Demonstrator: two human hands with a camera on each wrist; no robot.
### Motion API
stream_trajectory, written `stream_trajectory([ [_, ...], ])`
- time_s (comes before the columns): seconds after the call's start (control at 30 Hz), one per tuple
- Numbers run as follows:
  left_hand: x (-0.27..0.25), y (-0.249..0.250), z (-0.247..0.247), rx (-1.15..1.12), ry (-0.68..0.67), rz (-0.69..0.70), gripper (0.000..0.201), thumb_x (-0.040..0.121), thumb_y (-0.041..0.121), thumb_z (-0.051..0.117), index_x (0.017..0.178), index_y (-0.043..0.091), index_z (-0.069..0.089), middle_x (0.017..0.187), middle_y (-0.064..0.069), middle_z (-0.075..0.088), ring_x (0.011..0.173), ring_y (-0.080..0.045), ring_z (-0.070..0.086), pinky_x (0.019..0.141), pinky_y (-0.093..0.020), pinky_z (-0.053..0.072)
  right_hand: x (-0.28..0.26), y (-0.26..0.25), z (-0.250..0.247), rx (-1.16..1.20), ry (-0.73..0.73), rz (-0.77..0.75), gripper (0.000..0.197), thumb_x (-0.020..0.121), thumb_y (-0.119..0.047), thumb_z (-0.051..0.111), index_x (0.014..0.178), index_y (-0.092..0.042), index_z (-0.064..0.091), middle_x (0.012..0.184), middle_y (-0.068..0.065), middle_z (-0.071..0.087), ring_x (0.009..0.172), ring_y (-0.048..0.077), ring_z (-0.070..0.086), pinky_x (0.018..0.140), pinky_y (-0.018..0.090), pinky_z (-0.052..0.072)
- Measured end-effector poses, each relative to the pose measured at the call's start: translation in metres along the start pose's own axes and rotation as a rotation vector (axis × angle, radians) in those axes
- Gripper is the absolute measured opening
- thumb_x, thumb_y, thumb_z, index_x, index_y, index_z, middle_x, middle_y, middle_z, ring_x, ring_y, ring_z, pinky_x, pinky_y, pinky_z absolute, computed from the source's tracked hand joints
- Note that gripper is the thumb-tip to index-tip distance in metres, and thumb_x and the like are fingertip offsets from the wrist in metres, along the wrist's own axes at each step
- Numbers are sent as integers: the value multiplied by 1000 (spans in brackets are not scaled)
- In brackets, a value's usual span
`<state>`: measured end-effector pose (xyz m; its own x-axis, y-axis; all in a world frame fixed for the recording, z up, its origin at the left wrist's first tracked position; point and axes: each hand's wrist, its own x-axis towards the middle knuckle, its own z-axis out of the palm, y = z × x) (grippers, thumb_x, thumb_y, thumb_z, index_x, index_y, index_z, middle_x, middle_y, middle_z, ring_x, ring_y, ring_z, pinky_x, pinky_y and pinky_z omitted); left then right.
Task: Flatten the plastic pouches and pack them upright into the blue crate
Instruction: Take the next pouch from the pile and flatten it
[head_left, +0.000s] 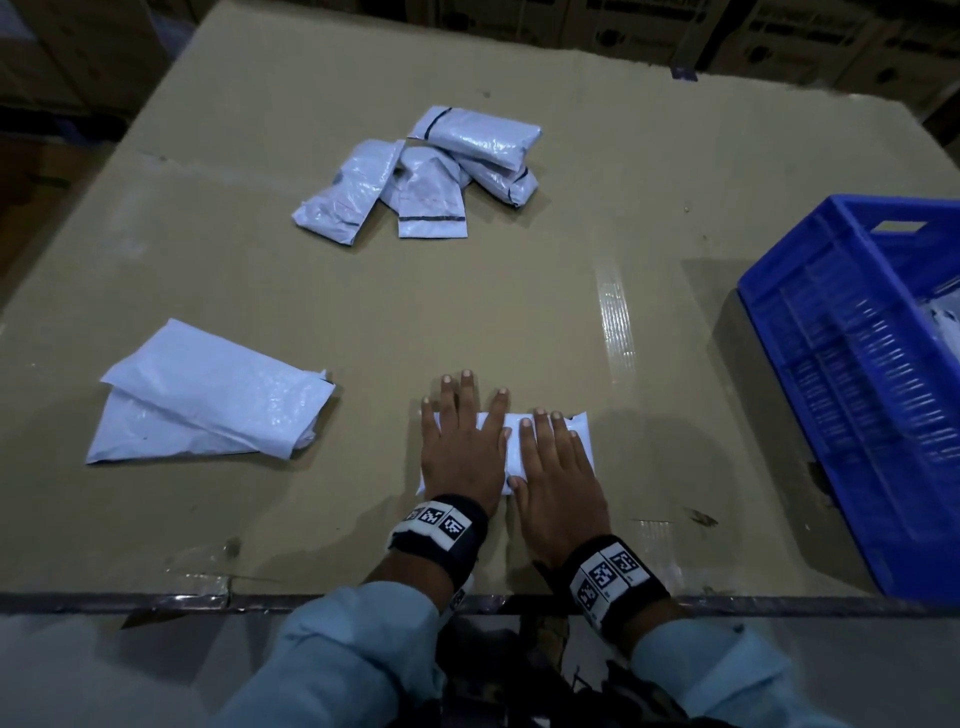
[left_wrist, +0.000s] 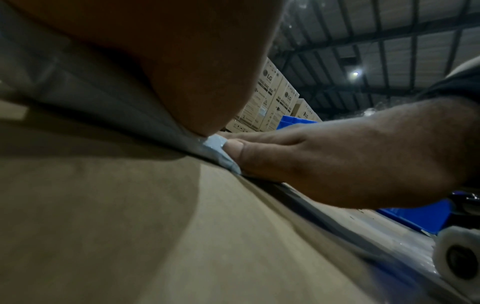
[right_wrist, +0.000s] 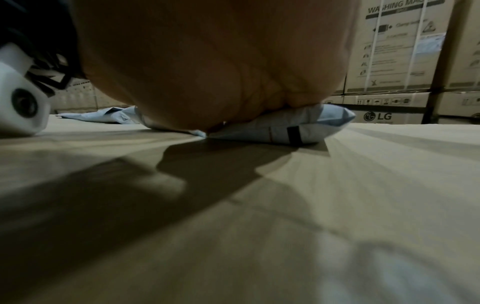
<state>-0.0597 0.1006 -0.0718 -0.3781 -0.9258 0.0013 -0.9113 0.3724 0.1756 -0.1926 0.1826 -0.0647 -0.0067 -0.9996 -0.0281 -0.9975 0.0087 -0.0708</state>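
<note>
Item 1: two large pale-blue crumpled plastic bags (head_left: 208, 400), lying overlapped near the left edge of the brown cardboard worktop (head_left: 519, 291).

Item 2: heap of small white plastic pouches (head_left: 421, 176), toward the far edge, seemingly awaiting flattening.

Item 3: one white plastic pouch (head_left: 511, 447) near the front edge, pinned flat, evidently to squeeze out its bulk. The left hand (head_left: 460, 447) lay on it with fingers straight and spread; the right hand (head_left: 558, 467) pressed beside it, fingers straight and close together.

Item 4: blue slotted plastic crate (head_left: 831, 374) at the right edge, something white inside, placed within reach for packing.
</note>
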Motion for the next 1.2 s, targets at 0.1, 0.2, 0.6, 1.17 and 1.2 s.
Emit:
stream_trajectory([
  [0.1, -1, -1, 2, 8, 3, 15, 56, 108, 47, 24, 162, 34, 19, 170, -17, 5, 156, -40, 2, 121, -63, 12, -1, 0, 2, 5, 8, 10, 69, 102, -37, 34, 161, -3, 18, 167, 20, 15, 155, 36, 11, 125, 50, 20],
  [0.2, 1, -2, 3, 21, 19, 21, 55, 107, 47, 27, 161, 34, 22, 170, -17, 9, 156, -40, 5, 121, -62, 13, -2, -1, 2, 10, 20, 12, 70, 101, -37, 34, 160, -2, 20, 167, 20, 15, 155, 36, 12, 124, 50, 20],
  [0.6, 2, -7, 1, -55, -34, 13, 61, 103, 49, 13, 162, 34, 14, 171, -13, 3, 157, -36, 2, 120, -60, 20, -1, 6, -1, 156, 41, -10, 72, 100, -40, 36, 161, -7, 18, 167, 15, 16, 156, 31, 10, 127, 46, 14],
  [1.17, 2, -4, 1, -38, -47, 18, 62, 103, 47, 7, 163, 31, 10, 170, -16, -1, 157, -38, -1, 121, -63, 16, 0, 2, 1, 31, -6, 2, 73, 100, -39, 36, 162, -7, 14, 169, 16, 10, 157, 33, 3, 126, 50, 15],
  [1.2, 2, -4, 1, -42, -45, 19, 63, 102, 47, 5, 163, 31, 11, 170, -16, 1, 157, -38, 0, 121, -62, 17, 0, 2, 1, 34, -8, 3, 73, 100, -39, 35, 162, -8, 14, 169, 16, 9, 157, 33, 3, 126, 50, 14],
])
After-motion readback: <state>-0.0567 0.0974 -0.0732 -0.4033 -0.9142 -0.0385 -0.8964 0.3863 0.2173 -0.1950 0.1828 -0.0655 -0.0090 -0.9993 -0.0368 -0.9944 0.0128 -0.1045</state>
